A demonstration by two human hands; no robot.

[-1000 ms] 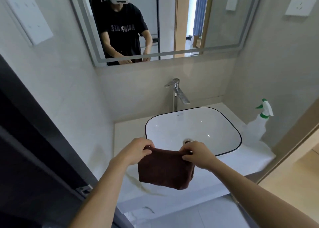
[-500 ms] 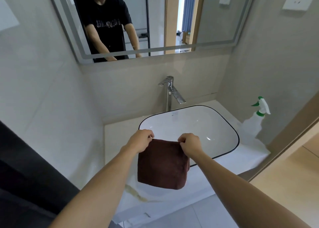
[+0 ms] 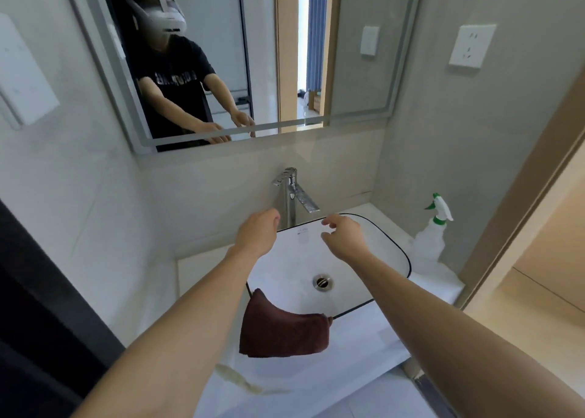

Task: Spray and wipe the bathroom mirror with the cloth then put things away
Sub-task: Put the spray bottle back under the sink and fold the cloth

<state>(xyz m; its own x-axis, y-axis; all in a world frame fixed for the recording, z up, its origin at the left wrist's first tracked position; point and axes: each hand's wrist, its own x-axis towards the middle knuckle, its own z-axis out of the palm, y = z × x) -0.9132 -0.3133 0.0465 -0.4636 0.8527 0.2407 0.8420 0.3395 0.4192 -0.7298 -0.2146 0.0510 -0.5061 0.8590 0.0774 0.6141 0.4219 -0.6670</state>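
The brown cloth [image 3: 281, 329] hangs folded over the near rim of the basin [image 3: 392, 243], a soft, napped rectangle of terry or microfibre, its top edge sagging in a shallow curve into the bowl and its lower part draped down the outside front. Neither hand touches it. Both bare arms reach over it toward the back of the basin. The left hand [image 3: 258, 232] hovers beside the tap's column, fingers loosely curled inward and holding nothing. The right hand [image 3: 343, 235] hangs over the far part of the bowl, fingers relaxed and slightly parted, thumb apart below them, gripping nothing.

The basin is a glossy white ceramic vessel, a rounded square with a thin black line along its rim, and a round metal drain [image 3: 323, 282] sits in its floor. Behind it rises a tall chrome faucet [image 3: 294, 192] with an angular, slanted spout. The basin sits on a pale, smooth countertop [image 3: 443, 286]. On that counter at the right, near the wall, stands a translucent plastic spray bottle [image 3: 429, 243] with a white and green trigger head. Above, the frameless mirror [image 3: 357, 69] with a frosted border strip reflects the person in a black T-shirt. A white wall socket [image 3: 471, 45] is fixed on the matte grey tile to the right.
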